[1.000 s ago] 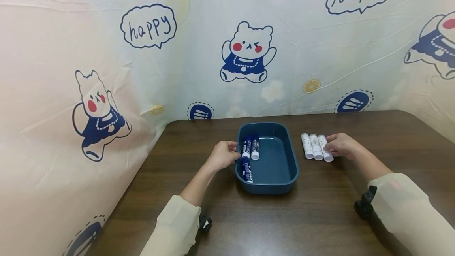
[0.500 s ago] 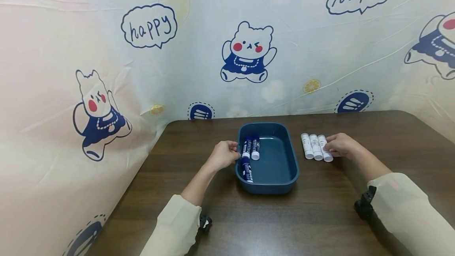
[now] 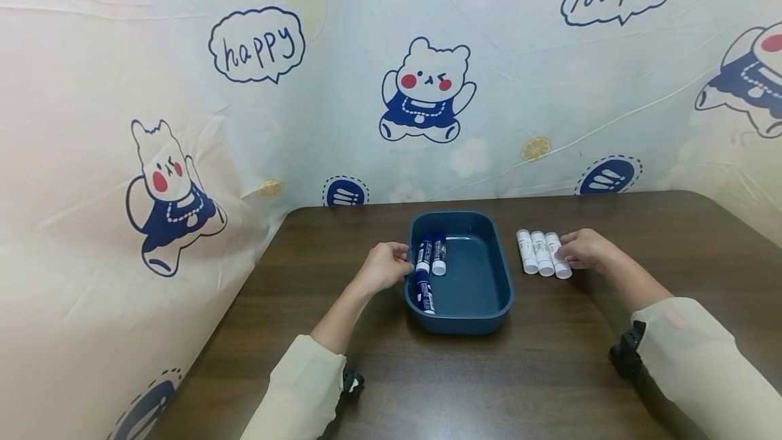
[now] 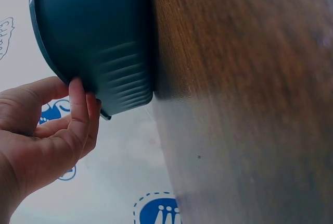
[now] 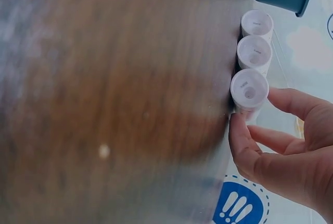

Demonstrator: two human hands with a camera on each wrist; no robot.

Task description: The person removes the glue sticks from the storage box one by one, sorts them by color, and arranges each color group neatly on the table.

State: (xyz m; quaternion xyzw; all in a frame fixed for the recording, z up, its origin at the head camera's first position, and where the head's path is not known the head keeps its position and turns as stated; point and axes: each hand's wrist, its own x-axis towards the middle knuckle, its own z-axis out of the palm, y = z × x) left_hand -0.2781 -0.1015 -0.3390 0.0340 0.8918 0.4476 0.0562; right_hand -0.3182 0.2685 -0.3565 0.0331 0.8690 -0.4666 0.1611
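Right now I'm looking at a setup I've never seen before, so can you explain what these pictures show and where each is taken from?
There is no robot here, just a person's two bare hands. The wide picture comes from a camera on the head; the other two come from the small black wrist cameras, so the brown wood-grain table looks sideways there. On it stands a dark blue, plastic-looking rectangular bin with three navy-and-white cylinders lying inside. To its right, three white cylindrical tubes lie side by side. The left hand holds the bin by its left rim; the right hand grips the rightmost white tube.
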